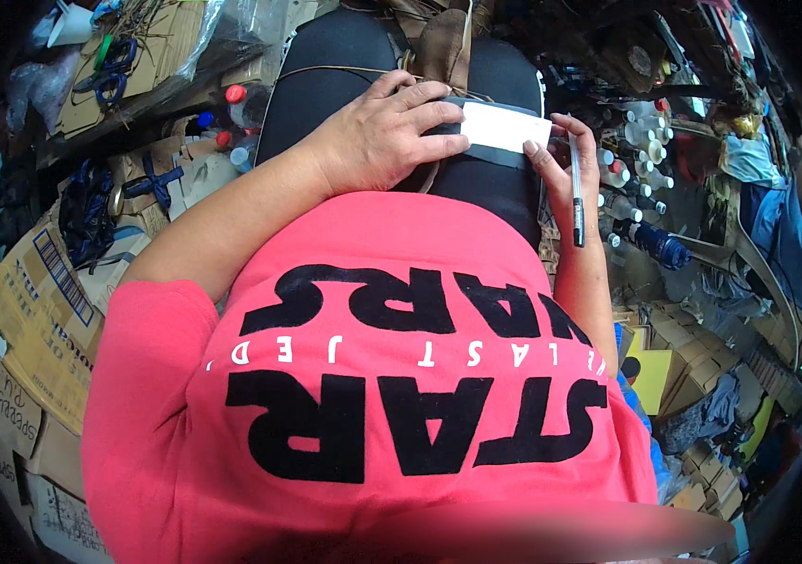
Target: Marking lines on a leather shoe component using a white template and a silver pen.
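A small white slip [506, 126] lies on a flat dark grey piece [497, 156] across my thighs. My left hand [392, 132] reaches in from the left and grips the grey piece's left end, its fingertips beside the slip. At the right end, my right hand [578, 162] pinches the slip's corner between thumb and fingers. A clear pen with a black cap [578, 202] is also held in that hand, pointing down along the wrist. The undersides of both hands are hidden.
Plastic bottles with coloured caps [644, 155] stand to the right, and more bottles [236, 97] at the left. Flattened cardboard [30, 310] lies lower left. Stacked cardboard [702, 362] fills the lower right. A brown leather-like piece [443, 52] sits between my knees.
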